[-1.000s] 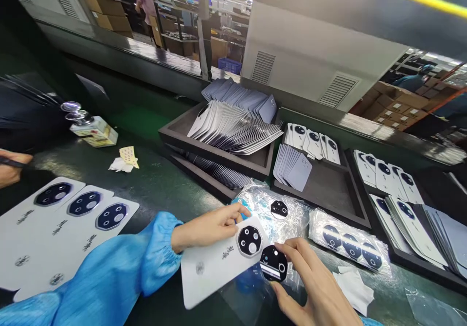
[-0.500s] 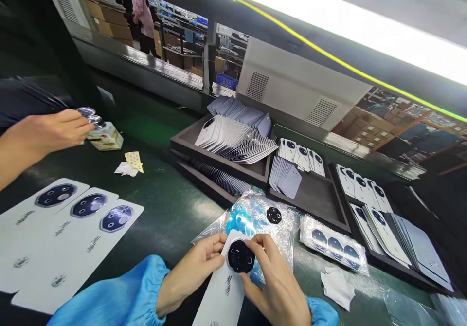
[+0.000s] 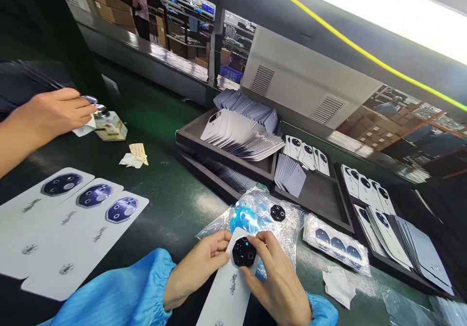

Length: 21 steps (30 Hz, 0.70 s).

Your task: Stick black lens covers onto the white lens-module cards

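A white phone back panel [image 3: 228,294] with dark lettering stands tilted in front of me. My left hand [image 3: 200,263] grips its left edge, thumb on the front face and fingers curled behind. On the panel's upper end is a black, rounded camera lens cover [image 3: 243,252] with several small rings. My right hand [image 3: 275,275] holds this cover by its edge, thumb below and index finger at the upper right. Whether the cover is fixed to the panel I cannot tell. Behind lies a clear plastic bag [image 3: 264,204] with blue film pieces [image 3: 244,219] and a loose black lens cover [image 3: 278,213].
Several white panels [image 3: 83,224] with lens covers lie at left. Another person's hand [image 3: 54,112] is beside a small bottle [image 3: 111,125]. Dark trays [image 3: 226,152] of panels stand at the back and right. Wrapped lens covers [image 3: 337,243] and white paper [image 3: 338,287] lie at right.
My view has shifted slightly, so the bench sits a little further right. Both hands keep their hold on the panel and lens cover. The other person's hand now has something white under it.
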### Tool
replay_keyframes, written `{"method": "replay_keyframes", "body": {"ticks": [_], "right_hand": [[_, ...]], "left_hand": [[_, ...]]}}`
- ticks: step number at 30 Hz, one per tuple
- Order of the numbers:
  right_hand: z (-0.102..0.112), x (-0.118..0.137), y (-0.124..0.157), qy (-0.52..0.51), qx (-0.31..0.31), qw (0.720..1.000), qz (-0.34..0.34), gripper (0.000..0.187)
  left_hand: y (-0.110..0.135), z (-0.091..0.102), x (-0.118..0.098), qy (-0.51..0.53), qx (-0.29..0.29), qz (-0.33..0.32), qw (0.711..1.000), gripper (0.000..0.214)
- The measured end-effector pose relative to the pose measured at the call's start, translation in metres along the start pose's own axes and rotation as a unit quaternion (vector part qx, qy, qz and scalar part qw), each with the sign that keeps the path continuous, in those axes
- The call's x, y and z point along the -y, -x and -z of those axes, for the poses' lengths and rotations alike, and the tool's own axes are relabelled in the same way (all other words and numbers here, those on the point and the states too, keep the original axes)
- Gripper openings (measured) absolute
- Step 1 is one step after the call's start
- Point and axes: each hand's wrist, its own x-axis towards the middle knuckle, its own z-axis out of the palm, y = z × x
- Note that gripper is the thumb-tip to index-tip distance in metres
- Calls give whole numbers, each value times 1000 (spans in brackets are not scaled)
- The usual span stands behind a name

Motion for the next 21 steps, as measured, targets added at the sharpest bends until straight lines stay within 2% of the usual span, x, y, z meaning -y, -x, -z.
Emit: {"method": "replay_keyframes", "body": {"ticks": [8,21], "right_hand": [[-1,-2,1,-7,17,1000,-9,48],[-1,-2,0,7,12,1000,0,51]], "left_hand": [[0,1,0,-3,3,4,1000,24],[0,1,0,-3,5,0,1000,27]]}}
